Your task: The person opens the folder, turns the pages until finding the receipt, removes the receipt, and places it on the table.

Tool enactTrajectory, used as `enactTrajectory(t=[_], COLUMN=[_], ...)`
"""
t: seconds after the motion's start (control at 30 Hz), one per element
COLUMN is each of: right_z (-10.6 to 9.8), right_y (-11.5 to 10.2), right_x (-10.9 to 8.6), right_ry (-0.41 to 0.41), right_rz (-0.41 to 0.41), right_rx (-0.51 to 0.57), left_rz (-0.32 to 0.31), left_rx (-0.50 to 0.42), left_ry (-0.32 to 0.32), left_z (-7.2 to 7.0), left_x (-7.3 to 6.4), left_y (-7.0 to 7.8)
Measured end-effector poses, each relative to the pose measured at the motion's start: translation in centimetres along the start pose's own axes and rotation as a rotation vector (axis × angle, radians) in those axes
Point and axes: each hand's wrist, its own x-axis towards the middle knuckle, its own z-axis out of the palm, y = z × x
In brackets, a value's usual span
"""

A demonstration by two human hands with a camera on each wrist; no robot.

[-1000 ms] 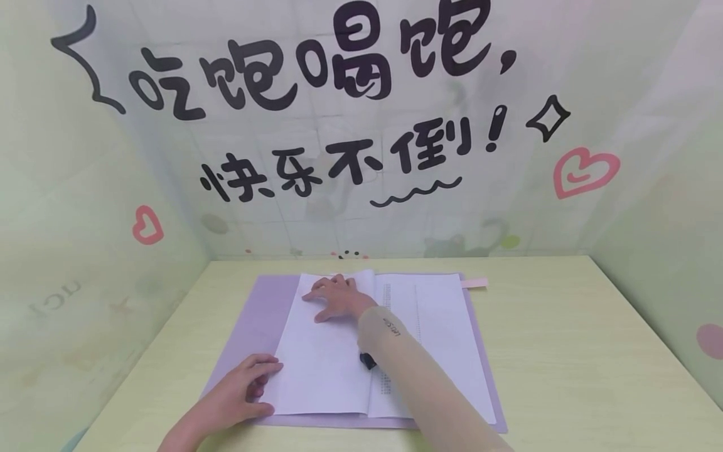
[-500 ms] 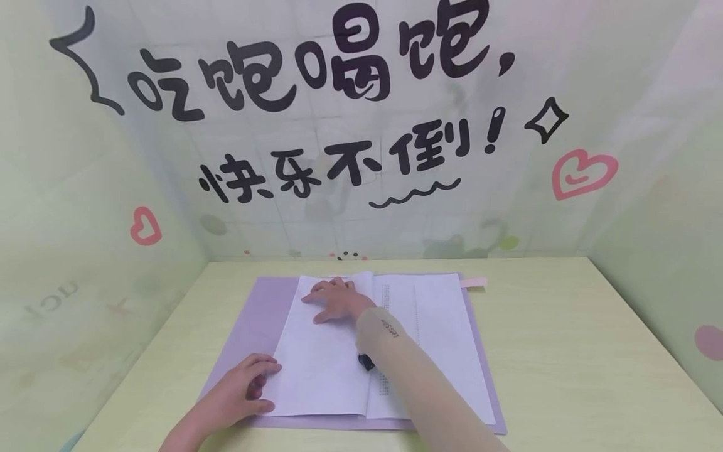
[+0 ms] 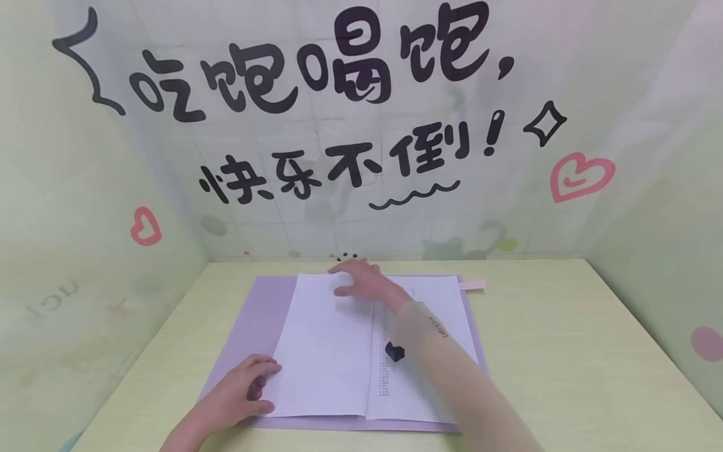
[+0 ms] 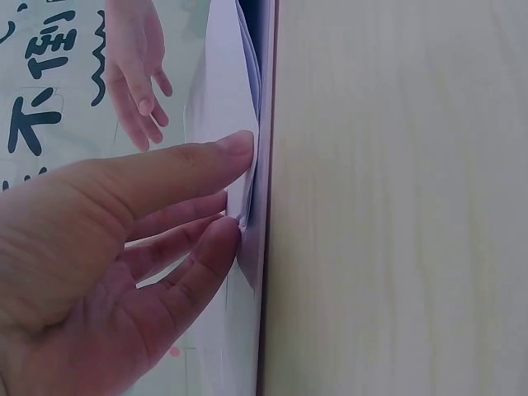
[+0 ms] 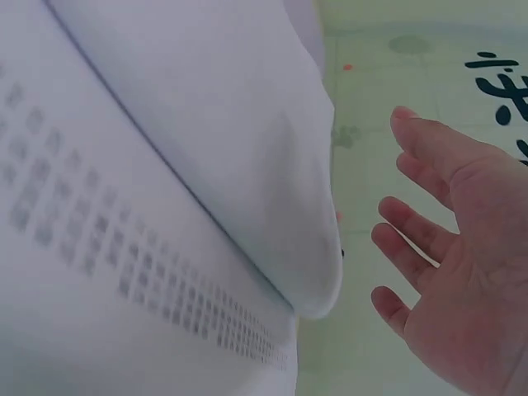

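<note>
A book or bound stack of white printed sheets lies open on a lilac cover (image 3: 254,320). Its blank left-hand page (image 3: 322,358) faces up; small columns of print run down the right-hand page (image 3: 446,320). At the lower left corner, my left hand (image 3: 243,389) rests with loosely bent fingers at the page's side edge and thumb near its bottom edge. In the left wrist view, the fingertips touch the edges of several sheets (image 4: 235,91). Over the top of the spine hovers my right hand (image 3: 364,282), fingers spread and holding nothing, apart from the paper in the right wrist view.
The book lies on a pale wooden table (image 3: 576,351). A pink tab (image 3: 473,285) sticks out at its upper right. Printed wall sheets (image 3: 282,232) stand close behind and on both sides. A black device (image 3: 395,351) sits at the right wrist.
My right hand has lifted off the left-hand page and moved right and up towards the spine's top. My left hand stays at the lower left corner.
</note>
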Motion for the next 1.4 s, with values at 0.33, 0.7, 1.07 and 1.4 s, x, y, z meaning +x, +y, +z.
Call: enactTrajectory(t=[0.33, 0.7, 1.07, 1.4], right_z=[-3.9, -5.6, -6.3, -6.3], right_y=[3.8, 8.3, 11.9, 14.2], right_x=[-4.9, -9.2, -12.8, -14.3], right_ry=[0.186, 0.282, 0.309, 0.254], right_rz=[0.066, 0.104, 0.094, 0.209], right_rx=[0.072, 0.099, 0.107, 0.089], left_rz=[0.011, 0.018, 0.000, 0.002], left_rx=[0.014, 0.057, 0.053, 0.007], left_ry=[0.015, 0.041, 0.012, 0.008], left_z=[0.0, 0.1, 0.1, 0.1], left_x=[-0.1, -0.1, -0.1, -0.1], left_y=[0.0, 0.1, 0.1, 0.1])
